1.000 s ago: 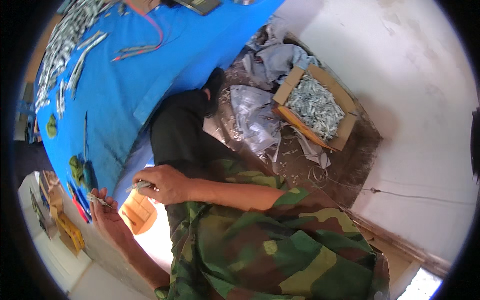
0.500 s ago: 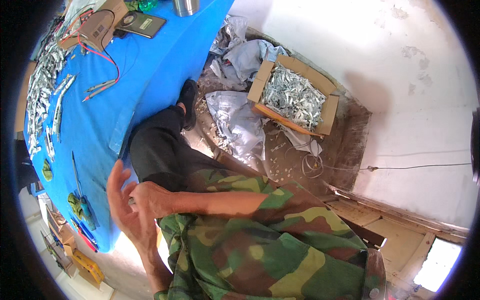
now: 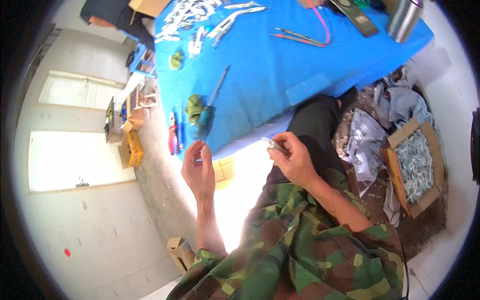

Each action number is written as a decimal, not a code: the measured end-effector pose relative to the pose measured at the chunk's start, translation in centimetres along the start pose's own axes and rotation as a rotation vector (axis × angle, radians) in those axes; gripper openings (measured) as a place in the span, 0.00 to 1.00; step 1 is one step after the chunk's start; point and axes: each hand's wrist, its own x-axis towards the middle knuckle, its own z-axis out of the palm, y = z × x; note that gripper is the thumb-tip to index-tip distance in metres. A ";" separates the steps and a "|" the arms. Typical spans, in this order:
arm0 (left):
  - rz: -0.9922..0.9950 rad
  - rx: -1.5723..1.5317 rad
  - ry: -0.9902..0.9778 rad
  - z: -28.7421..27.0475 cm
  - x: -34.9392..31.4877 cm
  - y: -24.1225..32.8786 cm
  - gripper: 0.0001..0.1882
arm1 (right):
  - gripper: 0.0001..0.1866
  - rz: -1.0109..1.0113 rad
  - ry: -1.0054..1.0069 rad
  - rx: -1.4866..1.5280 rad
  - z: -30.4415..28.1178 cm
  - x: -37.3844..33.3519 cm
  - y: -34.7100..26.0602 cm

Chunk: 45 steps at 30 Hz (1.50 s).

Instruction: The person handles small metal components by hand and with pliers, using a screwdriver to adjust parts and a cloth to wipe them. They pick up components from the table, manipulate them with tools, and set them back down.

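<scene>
Pliers with red handles lie at the left edge of the blue tablecloth. Just nearer, the left hand has its fingers curled toward the thumb; I cannot tell whether they pinch anything. Right of the pliers rests a teal-handled screwdriver. Past the cloth's near edge, a small, slim, pale grey piece with a whitish end, any marking too blurred to read, is pinched between the right hand's thumb and fingers. Far right, a cardboard carton holds silvery strips.

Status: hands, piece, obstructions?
Right hand grips small pale piece. Left hand half-curled, contents unclear. Red-handled tool on blue cloth beyond left hand; nothing seen blocking either.
</scene>
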 end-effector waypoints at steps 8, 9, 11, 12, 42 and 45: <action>0.185 0.274 0.177 -3.6 5.0 -5.8 0.10 | 0.13 0.074 -0.024 0.061 0.1 0.4 -0.6; 0.183 0.295 0.183 -3.8 5.5 -6.3 0.10 | 0.13 0.069 -0.017 0.043 0.1 0.4 -0.6; 0.190 0.400 0.207 -4.2 6.9 -7.6 0.09 | 0.13 0.049 -0.013 0.049 0.2 0.6 -0.2; 0.180 0.432 0.204 -4.3 7.4 -7.7 0.09 | 0.13 0.041 -0.012 0.048 0.2 0.7 -0.1; 0.210 0.611 0.066 -2.8 11.9 -7.4 0.14 | 0.14 0.019 -0.062 0.060 0.1 0.9 -0.2; 0.217 0.489 0.020 -1.9 13.0 -6.8 0.15 | 0.14 0.013 -0.040 0.056 0.3 1.0 -0.2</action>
